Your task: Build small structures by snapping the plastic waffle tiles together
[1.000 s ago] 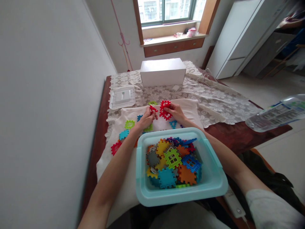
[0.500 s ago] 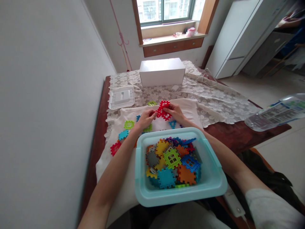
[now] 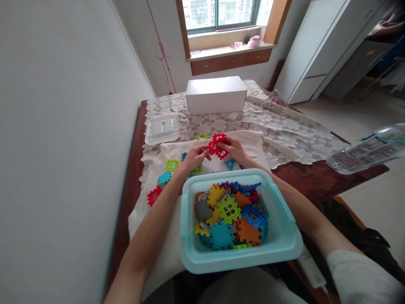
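Centrally, red tiles (image 3: 215, 148) between, right grip (image 3: 234, 148) pinching the larger, left grip (image 3: 195, 157) seemingly the smaller

Here's your reddish-brown table (image 3: 316, 180), floral cloth (image 3: 294, 141) across it, plain white cloth (image 3: 253, 143) beneath your left hand (image 3: 196, 157) and right hand (image 3: 234, 149); white box (image 3: 216, 101) beyond both, translucent lid (image 3: 162, 128) beyond your left, green toothed piece (image 3: 176, 164) nearer, leftward.

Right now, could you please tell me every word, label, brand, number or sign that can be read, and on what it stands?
No text is readable.
Clear bottle: printing, too blurred to read.
White fridge: faint marking high up, too small to read.
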Demonstrator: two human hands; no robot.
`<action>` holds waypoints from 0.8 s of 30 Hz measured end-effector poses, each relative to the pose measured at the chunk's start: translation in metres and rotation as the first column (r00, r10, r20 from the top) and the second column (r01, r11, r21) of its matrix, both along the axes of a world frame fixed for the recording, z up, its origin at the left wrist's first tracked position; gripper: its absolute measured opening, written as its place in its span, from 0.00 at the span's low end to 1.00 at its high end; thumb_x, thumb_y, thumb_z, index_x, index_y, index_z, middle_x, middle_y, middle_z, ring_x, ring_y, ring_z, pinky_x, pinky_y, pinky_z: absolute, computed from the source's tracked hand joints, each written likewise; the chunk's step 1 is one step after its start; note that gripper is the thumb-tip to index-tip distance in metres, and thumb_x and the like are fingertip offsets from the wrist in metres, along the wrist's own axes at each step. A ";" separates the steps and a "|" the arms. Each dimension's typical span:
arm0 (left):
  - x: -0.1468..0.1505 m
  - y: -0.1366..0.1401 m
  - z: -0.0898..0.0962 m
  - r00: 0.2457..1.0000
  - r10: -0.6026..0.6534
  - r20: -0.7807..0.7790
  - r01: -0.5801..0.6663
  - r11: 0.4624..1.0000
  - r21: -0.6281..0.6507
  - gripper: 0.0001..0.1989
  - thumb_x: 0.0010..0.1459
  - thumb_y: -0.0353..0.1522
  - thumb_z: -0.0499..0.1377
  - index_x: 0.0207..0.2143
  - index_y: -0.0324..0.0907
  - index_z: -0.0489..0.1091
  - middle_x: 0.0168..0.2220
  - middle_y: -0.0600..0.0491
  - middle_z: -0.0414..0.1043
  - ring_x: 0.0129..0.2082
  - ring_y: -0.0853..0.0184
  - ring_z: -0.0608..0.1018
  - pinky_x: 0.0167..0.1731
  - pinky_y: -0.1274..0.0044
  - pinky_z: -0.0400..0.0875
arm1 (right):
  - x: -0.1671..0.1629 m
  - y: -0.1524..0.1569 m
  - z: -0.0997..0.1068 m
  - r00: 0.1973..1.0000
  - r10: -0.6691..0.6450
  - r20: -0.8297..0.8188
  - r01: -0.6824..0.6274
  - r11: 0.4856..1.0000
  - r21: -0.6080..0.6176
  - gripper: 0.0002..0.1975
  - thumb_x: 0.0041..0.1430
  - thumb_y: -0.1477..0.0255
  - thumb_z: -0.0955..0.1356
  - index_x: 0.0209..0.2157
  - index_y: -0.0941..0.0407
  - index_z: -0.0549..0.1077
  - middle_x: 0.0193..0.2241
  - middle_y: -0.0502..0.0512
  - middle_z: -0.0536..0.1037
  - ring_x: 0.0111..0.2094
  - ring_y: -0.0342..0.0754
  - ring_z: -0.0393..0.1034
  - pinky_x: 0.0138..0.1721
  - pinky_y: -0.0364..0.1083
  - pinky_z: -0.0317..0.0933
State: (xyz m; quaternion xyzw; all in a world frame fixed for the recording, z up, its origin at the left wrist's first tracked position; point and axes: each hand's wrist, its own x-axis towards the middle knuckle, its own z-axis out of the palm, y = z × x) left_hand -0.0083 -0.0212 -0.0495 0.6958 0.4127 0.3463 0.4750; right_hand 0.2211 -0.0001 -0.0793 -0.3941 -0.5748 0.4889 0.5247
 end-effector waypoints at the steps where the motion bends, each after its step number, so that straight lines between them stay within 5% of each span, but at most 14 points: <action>1: 0.000 0.000 0.000 1.000 -0.001 -0.002 0.001 1.000 0.001 0.21 0.67 0.50 0.65 0.40 0.41 0.82 0.29 0.50 0.82 0.20 0.70 0.65 0.22 0.76 0.57 | 0.000 0.000 0.000 1.000 -0.001 -0.002 0.001 1.000 0.002 0.25 0.50 0.48 0.81 0.39 0.53 0.83 0.38 0.56 0.87 0.37 0.53 0.77 0.41 0.51 0.74; 24: -0.001 0.005 -0.008 0.990 -0.041 -0.136 0.052 0.996 0.073 0.13 0.67 0.38 0.59 0.32 0.40 0.77 0.31 0.50 0.81 0.30 0.66 0.75 0.36 0.74 0.68 | 0.003 0.002 -0.005 0.998 0.063 -0.008 -0.063 0.998 -0.010 0.24 0.52 0.49 0.81 0.37 0.54 0.82 0.34 0.54 0.85 0.33 0.49 0.74 0.37 0.48 0.70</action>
